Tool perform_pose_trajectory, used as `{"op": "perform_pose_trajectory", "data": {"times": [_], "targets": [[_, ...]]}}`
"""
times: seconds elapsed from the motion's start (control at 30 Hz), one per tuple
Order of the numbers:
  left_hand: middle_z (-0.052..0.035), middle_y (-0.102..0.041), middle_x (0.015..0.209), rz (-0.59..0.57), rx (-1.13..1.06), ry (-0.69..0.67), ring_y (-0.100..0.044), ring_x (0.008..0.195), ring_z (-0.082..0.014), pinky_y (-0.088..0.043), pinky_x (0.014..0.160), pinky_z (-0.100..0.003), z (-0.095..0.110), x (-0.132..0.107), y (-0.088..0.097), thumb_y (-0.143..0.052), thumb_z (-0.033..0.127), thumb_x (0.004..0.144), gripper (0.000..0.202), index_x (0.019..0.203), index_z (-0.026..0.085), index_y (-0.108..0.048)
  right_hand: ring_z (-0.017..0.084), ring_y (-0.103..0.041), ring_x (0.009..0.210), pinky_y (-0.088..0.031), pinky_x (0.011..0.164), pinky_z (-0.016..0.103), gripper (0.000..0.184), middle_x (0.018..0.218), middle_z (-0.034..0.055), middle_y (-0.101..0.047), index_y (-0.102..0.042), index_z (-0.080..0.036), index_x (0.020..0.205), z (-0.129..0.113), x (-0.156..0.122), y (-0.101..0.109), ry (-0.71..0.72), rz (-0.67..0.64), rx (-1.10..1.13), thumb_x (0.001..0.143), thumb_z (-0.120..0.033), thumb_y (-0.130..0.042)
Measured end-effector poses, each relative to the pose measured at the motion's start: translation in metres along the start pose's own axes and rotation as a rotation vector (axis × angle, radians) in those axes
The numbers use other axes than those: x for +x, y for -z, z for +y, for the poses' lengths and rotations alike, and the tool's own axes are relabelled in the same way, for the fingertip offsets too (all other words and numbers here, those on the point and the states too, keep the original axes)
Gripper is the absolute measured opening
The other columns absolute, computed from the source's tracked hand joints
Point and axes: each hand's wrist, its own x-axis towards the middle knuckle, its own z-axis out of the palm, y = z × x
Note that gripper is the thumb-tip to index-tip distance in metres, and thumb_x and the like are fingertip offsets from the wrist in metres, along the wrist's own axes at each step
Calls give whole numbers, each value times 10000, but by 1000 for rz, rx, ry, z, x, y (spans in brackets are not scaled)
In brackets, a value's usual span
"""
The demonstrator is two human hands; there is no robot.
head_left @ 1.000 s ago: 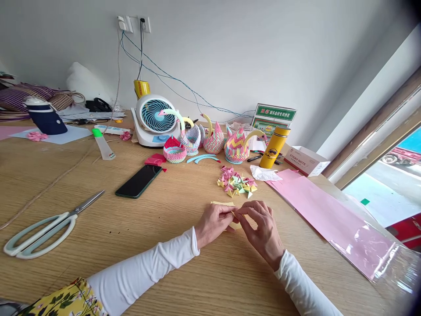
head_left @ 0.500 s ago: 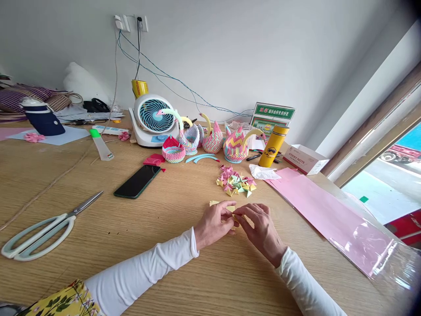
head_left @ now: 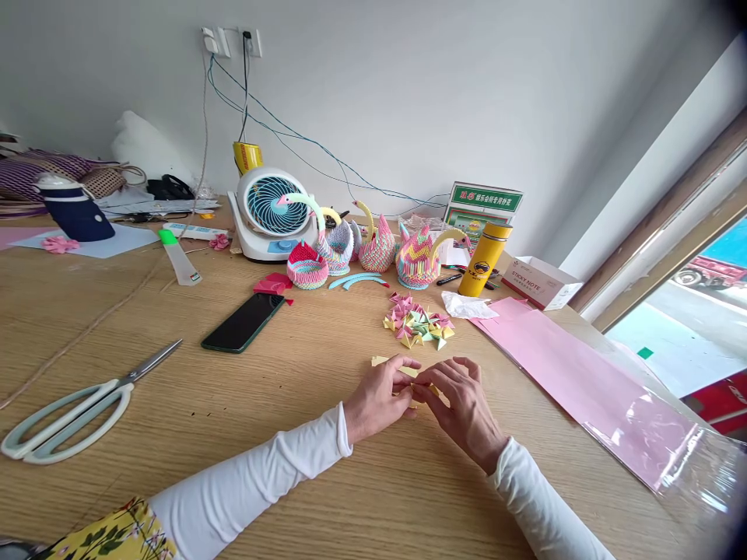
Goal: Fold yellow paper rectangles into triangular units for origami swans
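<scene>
My left hand (head_left: 380, 397) and my right hand (head_left: 462, 406) meet at the middle of the wooden table (head_left: 245, 420), fingers pinched together on a small yellow paper piece (head_left: 412, 373). Most of that piece is hidden under the fingers. A flat yellow paper slip (head_left: 382, 361) lies just beyond my left hand. A little farther back sits a pile of folded paper triangles (head_left: 417, 323) in pink, yellow and green.
Large scissors (head_left: 75, 404) lie at the left, a black phone (head_left: 245, 321) in the middle. Paper swans (head_left: 379, 249), a small fan (head_left: 269, 210), a yellow flask (head_left: 484, 260) and a sticky-note box (head_left: 540, 281) stand at the back. Pink sheets (head_left: 583, 377) cover the right.
The hands have drawn closer together on the yellow piece and the fingers have shifted slightly; the view moved a little. Nothing else on the table moved.
</scene>
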Motion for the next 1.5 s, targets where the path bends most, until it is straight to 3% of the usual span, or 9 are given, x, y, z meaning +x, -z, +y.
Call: {"op": "perform_pose_trajectory", "data": {"times": [0.17, 0.3, 0.47, 0.63, 0.8, 0.97, 1.27, 1.5], "targets": [[-115, -687, 981, -41, 28, -24, -686, 783, -202, -561, 562, -260, -2, 0, -1, -545, 129, 762, 369, 1128, 158, -507, 176, -591, 777, -233, 949, 426, 79, 772, 4, -663, -588, -214, 821, -4, 1, 4, 16, -12, -15, 871, -194, -531], [-133, -679, 997, -61, 3, -4, -679, 844, -223, -556, 551, -253, -2, 0, 0, -570, 200, 783, 372, 1147, 141, -523, 172, -593, 745, -255, 938, 428, 100, 747, 2, -659, -587, -217, 806, -2, 1, 2, -2, 11, -8, 878, -205, -518], [-113, -676, 925, -72, -57, -32, -669, 871, -231, -567, 570, -258, -2, 3, 5, -663, 330, 748, 410, 1094, 121, -589, 191, -621, 776, -389, 830, 382, 73, 827, 31, -655, -575, -217, 892, 5, 0, -1, -93, 123, 102, 872, -284, -555], [-102, -672, 807, -76, -108, -88, -673, 860, -243, -574, 591, -276, 0, 5, 9, -676, 448, 725, 454, 982, 76, -634, 199, -622, 843, -489, 769, 347, 249, 975, 75, -610, -512, -209, 1102, 5, -3, 3, -242, 207, 308, 879, -313, -543], [-109, -675, 830, 10, -135, -119, -685, 824, -250, -555, 517, -249, 4, 5, 9, -672, 420, 739, 428, 975, 66, -627, 179, -609, 777, -528, 737, 340, 442, 863, 34, -579, -434, -216, 1209, 7, -7, -1, -303, 158, 534, 830, -357, -613], [-104, -672, 780, 35, -109, -132, -692, 749, -220, -440, 400, -151, 10, 4, 7, -639, 390, 774, 349, 901, 65, -634, 154, -606, 715, -548, 708, 318, 386, 788, 2, -559, -467, -230, 1172, 12, -7, -9, -343, 201, 728, 832, -342, -611], [-108, -606, 959, -35, -155, -68, -685, 723, -196, -538, 494, -238, 9, 2, 7, -676, 395, 742, 387, 969, 98, -577, 167, -629, 737, -534, 746, 336, 353, 829, 25, -596, -524, -219, 1134, 11, -6, -8, -381, 231, 717, 813, -313, -636], [-63, -614, 835, -28, -70, -76, -683, 658, -171, -483, 433, -172, 9, 1, 7, -656, 397, 754, 331, 884, 115, -542, 170, -619, 740, -517, 697, 288, 225, 794, 38, -653, -626, -192, 934, 10, -2, -9, -465, 175, 885, 800, -371, -650]]}}
